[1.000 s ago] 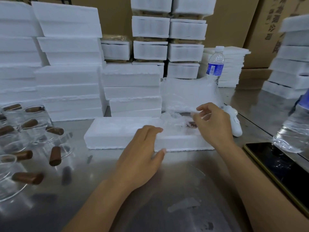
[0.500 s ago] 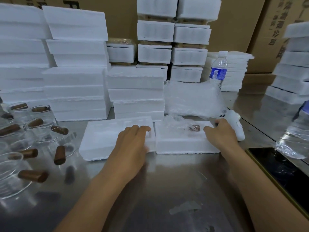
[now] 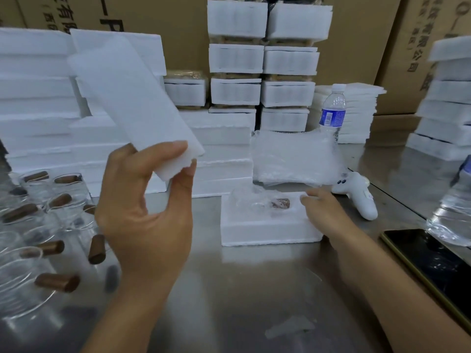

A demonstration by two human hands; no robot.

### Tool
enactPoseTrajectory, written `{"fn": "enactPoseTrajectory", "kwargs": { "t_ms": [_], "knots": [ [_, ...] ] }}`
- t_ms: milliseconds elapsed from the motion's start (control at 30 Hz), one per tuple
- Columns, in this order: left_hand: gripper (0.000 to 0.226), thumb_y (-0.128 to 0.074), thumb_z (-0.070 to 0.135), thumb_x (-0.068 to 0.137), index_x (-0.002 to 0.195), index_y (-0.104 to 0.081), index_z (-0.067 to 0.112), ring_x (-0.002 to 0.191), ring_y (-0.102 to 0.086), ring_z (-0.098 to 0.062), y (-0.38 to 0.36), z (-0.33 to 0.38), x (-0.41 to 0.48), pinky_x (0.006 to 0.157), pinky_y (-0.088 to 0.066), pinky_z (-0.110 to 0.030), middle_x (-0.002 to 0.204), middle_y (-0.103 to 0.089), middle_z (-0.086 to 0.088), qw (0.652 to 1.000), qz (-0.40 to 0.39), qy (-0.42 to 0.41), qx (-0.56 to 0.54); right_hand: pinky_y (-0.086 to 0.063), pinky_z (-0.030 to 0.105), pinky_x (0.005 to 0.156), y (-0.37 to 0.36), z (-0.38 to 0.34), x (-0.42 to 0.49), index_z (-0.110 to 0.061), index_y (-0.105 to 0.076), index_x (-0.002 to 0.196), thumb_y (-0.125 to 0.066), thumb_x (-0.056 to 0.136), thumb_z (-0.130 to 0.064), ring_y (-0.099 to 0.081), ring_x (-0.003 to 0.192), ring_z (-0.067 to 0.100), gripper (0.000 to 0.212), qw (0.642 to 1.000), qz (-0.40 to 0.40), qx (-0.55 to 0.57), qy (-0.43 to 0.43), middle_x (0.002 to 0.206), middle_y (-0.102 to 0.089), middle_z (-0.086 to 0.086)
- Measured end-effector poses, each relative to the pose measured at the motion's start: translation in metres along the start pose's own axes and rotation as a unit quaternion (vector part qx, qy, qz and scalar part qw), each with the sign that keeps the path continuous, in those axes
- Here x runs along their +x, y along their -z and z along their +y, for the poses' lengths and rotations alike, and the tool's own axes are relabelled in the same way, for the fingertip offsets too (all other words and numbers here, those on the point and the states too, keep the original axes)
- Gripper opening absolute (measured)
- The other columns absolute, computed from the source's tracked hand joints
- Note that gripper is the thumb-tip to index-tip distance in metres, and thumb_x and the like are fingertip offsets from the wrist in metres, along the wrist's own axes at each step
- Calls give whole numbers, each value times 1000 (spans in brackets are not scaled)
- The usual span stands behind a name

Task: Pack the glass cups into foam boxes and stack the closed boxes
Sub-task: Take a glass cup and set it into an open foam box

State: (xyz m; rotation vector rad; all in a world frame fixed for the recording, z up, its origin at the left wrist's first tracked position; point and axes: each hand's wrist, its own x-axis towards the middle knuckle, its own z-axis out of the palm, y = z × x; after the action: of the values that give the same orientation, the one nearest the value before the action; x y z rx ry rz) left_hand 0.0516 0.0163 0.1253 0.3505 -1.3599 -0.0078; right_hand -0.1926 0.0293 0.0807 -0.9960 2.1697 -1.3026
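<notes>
You are holding a white foam lid [image 3: 132,103] up in the air with your left hand [image 3: 145,212]. Your thumb and fingers are pinching its lower end, and the lid is tilting up and away to the left. Your right hand [image 3: 323,212] is lying on the right end of the open foam box [image 3: 267,230]. Its fingers are loose and nearly straight, and they are gripping nothing.

The foam box is sitting flat on the shiny surface [image 3: 242,289], near the middle, in front of you. A wrapped glass cup [image 3: 265,203] is lying in the top of it, with clear wrap around it and a brown part peeking out.

More glass cups [image 3: 33,207] with brown handles are standing and lying together at the left side of the surface. Tall foam stacks [image 3: 38,110] are sitting behind them and across the back.

A pile of clear wrap [image 3: 295,156] is lying just behind the foam box. A water bottle [image 3: 332,110] is standing behind that pile. A white controller [image 3: 359,197] is lying just beside your right hand, and a dark phone [image 3: 430,261] is lying near your right arm.
</notes>
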Motion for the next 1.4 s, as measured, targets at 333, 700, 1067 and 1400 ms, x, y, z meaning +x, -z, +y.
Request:
{"fn": "enactPoseTrajectory", "kwargs": {
  "t_ms": [333,700,1067,1400],
  "knots": [
    [26,-66,4,61,66,-61,28,93,-65,-11,-3,4,8,90,-51,-27,76,-67,11,694,-25,456,-557,-41,23,78,0,-35,-26,-27,-61,93,-28,99,-45,-62,76,1,38,938,9,314,150,80,-66,-5],
    [45,-61,9,89,120,-57,41,92,-67,-11,-22,-20,-34,80,-51,-18,86,-71,11,803,-218,518,-199,-56,33,70,22,-26,-19,-21,-72,67,-60,89,-31,-71,66,13,26,876,-56,479,0,76,-74,-3],
    [58,-51,57,78,129,-54,30,100,-58,-8,-24,-33,-53,77,-39,-7,106,-63,6,865,-272,421,-16,-56,25,61,15,-6,-13,-32,-77,76,-66,81,-31,-71,84,16,12,888,-150,430,56,92,-75,-2],
    [24,-48,51,90,78,-59,33,65,-55,7,-21,-32,-49,57,-36,-1,72,-61,7,867,-243,435,30,-43,47,103,11,-7,-14,-18,-58,127,-65,82,-27,-62,110,28,46,912,-145,384,5,119,-66,5]
  ]
}}
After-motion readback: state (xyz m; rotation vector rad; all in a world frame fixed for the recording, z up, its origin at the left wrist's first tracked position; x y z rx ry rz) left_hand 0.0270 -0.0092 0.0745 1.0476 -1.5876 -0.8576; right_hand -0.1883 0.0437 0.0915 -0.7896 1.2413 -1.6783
